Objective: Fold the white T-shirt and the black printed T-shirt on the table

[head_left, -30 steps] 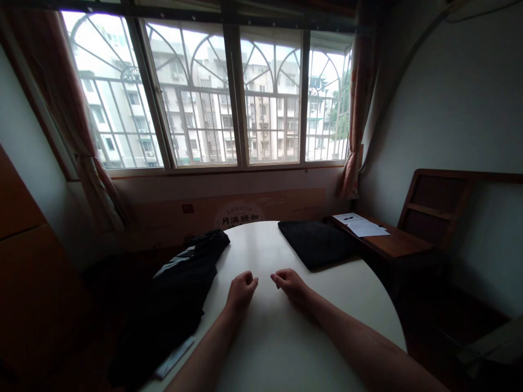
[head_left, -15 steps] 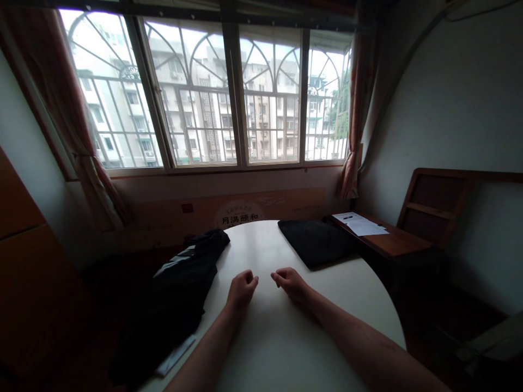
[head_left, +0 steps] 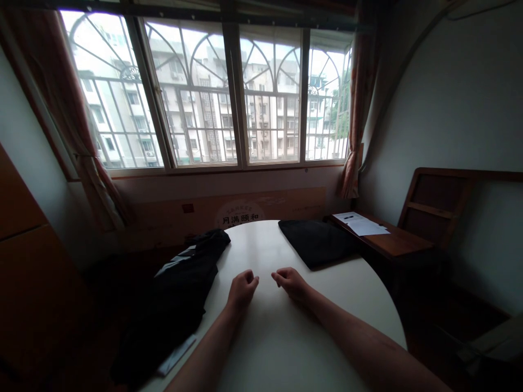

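My left hand (head_left: 243,287) rests on the white table (head_left: 261,348), curled into a loose fist with nothing showing in it. Facing it across a small gap is my right hand (head_left: 289,284), its fingers also curled in and nothing visible between them. A dark folded cloth (head_left: 316,243) lies flat on the far right of the table, beyond my right hand. To the left of my left hand, a black garment (head_left: 175,299) with pale stripes drapes over the table's edge. Neither hand touches these fabrics.
A folded white item (head_left: 176,356) pokes out beneath the garment. On the right, a low wooden table (head_left: 404,242) holds white papers (head_left: 370,224) and a pen (head_left: 348,217). A printed cardboard panel (head_left: 286,202) leans below the barred window (head_left: 269,130); curtains (head_left: 87,163) hang beside it.
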A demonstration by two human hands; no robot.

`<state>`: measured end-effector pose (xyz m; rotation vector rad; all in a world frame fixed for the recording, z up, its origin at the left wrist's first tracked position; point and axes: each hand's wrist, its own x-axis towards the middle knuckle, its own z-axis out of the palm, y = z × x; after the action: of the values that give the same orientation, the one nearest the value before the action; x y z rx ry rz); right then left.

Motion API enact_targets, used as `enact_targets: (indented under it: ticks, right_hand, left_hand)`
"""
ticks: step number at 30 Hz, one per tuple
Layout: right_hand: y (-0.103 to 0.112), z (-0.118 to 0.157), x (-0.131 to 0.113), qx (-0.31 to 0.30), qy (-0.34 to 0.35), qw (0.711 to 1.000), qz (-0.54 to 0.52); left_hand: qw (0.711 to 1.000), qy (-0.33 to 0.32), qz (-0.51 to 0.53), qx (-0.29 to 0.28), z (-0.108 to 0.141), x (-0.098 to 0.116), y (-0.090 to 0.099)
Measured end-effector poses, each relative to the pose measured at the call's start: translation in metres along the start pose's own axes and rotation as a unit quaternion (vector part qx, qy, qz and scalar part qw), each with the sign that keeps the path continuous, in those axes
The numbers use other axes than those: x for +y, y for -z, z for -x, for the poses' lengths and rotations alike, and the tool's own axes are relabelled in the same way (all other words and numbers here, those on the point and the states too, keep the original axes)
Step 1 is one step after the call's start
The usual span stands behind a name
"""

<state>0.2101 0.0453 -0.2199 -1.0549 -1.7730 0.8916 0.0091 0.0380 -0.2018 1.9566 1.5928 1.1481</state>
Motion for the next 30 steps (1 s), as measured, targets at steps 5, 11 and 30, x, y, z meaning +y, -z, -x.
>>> enact_targets:
  ticks: [5,11,30]
  right_hand:
    - [0.0,0.0,0.0,0.0,0.002,1.0,-0.001]
    - [0.001,0.001,-0.002,-0.006,0.003,1.0,0.0]
    - [0.014,0.0,-0.014,-0.031,-0.081,0.996,-0.022]
  left_hand:
    - [1.0,0.001,-0.004,-0.001,0.0,0.0,0.0]
    - [1.0,0.0,-0.005,0.0,0.0,0.002,0.0]
    - [1.0,0.003,-0.011,-0.003,0.0,0.005,0.002]
